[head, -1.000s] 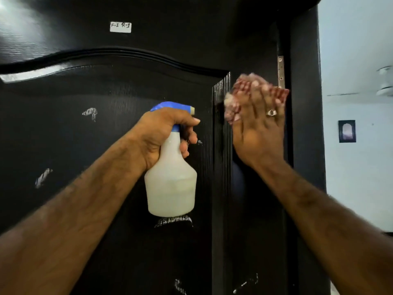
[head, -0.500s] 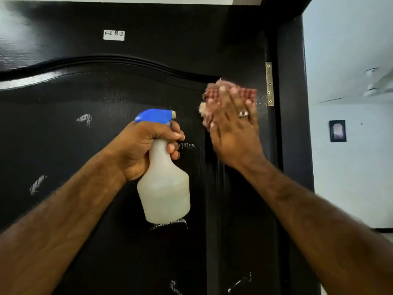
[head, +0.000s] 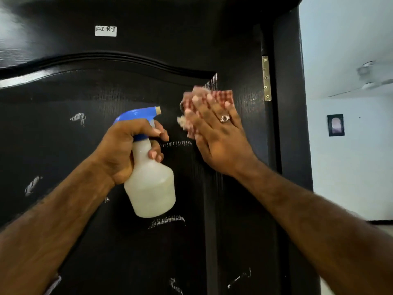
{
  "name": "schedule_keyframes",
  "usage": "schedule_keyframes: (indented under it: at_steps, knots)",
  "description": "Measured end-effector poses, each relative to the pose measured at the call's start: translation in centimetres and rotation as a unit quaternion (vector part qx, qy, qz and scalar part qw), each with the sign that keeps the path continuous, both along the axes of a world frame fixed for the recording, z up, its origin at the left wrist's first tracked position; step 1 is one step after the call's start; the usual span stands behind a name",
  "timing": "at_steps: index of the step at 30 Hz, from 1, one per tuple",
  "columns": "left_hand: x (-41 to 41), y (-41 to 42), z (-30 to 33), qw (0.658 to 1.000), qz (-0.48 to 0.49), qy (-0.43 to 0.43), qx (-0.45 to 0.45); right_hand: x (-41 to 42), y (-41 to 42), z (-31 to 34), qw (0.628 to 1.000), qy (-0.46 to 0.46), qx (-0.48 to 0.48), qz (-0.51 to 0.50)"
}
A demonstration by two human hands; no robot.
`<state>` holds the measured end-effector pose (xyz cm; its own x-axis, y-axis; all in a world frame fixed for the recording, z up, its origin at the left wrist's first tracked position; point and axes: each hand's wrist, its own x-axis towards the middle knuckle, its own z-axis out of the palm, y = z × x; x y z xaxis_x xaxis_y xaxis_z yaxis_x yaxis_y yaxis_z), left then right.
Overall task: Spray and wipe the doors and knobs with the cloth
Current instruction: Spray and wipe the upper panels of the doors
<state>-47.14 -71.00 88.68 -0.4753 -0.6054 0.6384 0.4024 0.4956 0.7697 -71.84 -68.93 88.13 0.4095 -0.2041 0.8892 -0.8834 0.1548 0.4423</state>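
At centre frame, our right hand (head: 219, 137) presses the checked cloth (head: 209, 99) flat-fingered on the black door (head: 63, 145); left hand (head: 125, 150) grips the spray bottle (head: 151, 188). We should press evenly over the white smears.

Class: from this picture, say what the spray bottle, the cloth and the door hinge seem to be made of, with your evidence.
Spray bottle: probably plastic, translucent milky body, glossy blue head.
Cloth: woven fabric, red-and-white check, rumpled edges.
Door hinge: metal, brass-coloured by its look, with visible screws.
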Motion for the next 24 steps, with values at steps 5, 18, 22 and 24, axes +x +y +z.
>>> schedule_keyframes:
  at_steps: [5, 18, 22, 24]
  knots:
    - [-0.2, 0.4, 0.6, 1.000, -0.022, -0.012, -0.012, -7.8, 3.5, -1.1, 0.994, 0.111, 0.002, 0.017]
    - [-1.5, 0.2, 1.0, 1.000, 0.004, -0.010, 0.025, -5.9, 2.7, -1.7, 0.987, -0.122, -0.100, -0.004]
    - [0.3, -0.7, 1.4, 0.998, 0.034, -0.013, 0.042, 1.3, -0.1, 1.0, 0.971, -0.222, -0.092, 0.018]
    - [1.0, -0.9, 1.5, 0.998, 0.047, -0.007, 0.043, 2.7, -0.8, -0.7, 0.990, -0.127, -0.047, 0.036]
